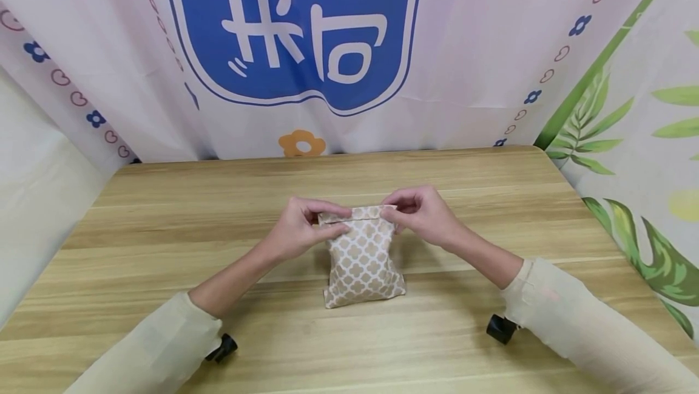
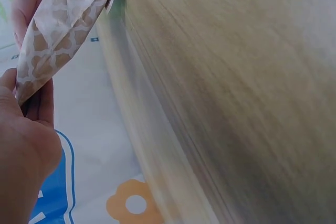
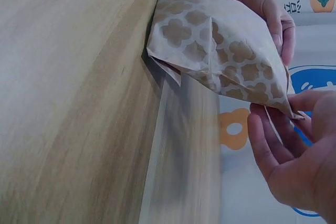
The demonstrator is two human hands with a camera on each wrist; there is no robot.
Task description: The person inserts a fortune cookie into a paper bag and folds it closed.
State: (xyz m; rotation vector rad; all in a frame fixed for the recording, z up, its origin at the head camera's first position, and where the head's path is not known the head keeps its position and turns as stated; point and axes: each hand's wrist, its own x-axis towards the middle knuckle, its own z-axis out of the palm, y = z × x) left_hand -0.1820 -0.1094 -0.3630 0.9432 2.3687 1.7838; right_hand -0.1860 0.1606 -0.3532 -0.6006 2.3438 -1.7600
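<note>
A tan paper bag point(image 1: 361, 263) with a white lattice print stands on the wooden table, its top edge folded over into a narrow band. My left hand point(image 1: 300, 227) pinches the left end of that fold between thumb and fingers. At the opposite end, my right hand point(image 1: 423, 215) grips the fold the same way, thumb in front. In the right wrist view the bag point(image 3: 210, 43) looks bulged and creased, its bottom edge on the tabletop. The left wrist view shows the bag's side point(image 2: 58, 35) narrowing toward the pinched top.
The wooden table point(image 1: 218, 272) spreads around the bag on all sides. Behind its far edge hangs a white cloth point(image 1: 464, 78) with a blue emblem. A leaf-patterned cloth point(image 1: 644, 200) hangs at the right. Small black devices point(image 1: 501, 328) sit under both sleeves.
</note>
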